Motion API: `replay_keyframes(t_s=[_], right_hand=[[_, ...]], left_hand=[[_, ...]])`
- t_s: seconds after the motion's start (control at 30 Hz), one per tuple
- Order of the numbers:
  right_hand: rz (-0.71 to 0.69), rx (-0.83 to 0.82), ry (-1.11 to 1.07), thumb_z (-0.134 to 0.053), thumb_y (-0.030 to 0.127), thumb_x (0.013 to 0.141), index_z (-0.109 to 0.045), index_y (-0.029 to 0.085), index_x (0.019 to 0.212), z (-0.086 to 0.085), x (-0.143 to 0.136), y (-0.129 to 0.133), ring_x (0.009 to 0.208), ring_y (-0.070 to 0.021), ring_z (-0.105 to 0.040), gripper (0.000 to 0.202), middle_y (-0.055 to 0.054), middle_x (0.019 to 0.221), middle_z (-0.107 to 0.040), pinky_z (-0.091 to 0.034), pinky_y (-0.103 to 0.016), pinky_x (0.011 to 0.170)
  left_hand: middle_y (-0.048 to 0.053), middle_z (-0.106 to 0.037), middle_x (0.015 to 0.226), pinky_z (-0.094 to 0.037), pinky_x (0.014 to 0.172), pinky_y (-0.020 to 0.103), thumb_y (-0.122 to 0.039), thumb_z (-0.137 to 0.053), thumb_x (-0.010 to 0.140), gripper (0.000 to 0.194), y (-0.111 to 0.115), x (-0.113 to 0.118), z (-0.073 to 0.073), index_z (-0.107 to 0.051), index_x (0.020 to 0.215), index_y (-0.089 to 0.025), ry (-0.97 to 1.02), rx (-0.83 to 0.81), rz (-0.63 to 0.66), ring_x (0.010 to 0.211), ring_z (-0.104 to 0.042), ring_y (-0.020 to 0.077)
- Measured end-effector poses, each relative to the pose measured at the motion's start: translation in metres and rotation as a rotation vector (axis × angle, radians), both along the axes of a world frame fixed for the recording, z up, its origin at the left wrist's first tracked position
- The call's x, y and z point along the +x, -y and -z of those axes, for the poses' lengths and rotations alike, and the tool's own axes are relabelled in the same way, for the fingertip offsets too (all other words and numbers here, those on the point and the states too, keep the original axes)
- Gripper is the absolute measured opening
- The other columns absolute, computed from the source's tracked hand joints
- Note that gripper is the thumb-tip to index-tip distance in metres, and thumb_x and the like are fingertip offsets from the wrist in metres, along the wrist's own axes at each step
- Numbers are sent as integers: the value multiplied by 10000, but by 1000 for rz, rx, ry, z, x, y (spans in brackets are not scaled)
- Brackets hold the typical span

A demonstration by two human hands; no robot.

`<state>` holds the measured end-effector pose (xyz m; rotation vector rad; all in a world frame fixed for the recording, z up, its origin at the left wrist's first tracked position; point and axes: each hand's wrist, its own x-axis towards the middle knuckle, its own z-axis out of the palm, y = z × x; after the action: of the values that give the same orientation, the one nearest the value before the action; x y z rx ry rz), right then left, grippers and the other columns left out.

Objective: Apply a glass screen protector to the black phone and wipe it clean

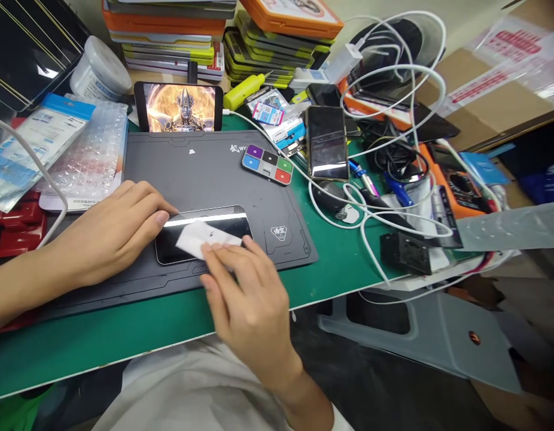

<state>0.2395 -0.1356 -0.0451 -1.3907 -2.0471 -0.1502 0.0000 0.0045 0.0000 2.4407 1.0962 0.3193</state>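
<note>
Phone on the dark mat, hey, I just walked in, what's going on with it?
A person's left hand rests at the left end of the phone, which lies face up on the dark mat. The right hand holds a white wipe against its front, covering part of it. Behind, a second phone stands propped up with its display lit.

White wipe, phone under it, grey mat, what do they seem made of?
White wipe: matte, probably paper or nonwoven cloth, given its creases. Phone: glossy front, likely glass, given the bright reflected streak. Grey mat: dull, moulded-looking lines; maybe rubber or silicone.
</note>
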Motion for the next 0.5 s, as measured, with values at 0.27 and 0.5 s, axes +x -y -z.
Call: replay_keyframes(t_s=[0.27,0.5], right_hand=[[115,12,62,-565,238,1214,-825,166,1355,-8,13,-39,1052,-256,-803,305,-93,1086,-816,-617,-577,1320],[-45,-115,100,-550,334,1229,-757,24,1495,-20,-43,-46,1297,-300,-746,458,-177,1266,-822,-523,-479,1406]], left_hand=[[109,-769,1201,-528,1094,530,-509,-269,1202,581,0,0,1,-770,1259,-220,23,32,0,1127,-686,311],[67,-775,1237,-531,1115,490,-543,-264,1231,538,3,-7,2,-719,1272,-259,29,34,-75,1164,-706,293]])
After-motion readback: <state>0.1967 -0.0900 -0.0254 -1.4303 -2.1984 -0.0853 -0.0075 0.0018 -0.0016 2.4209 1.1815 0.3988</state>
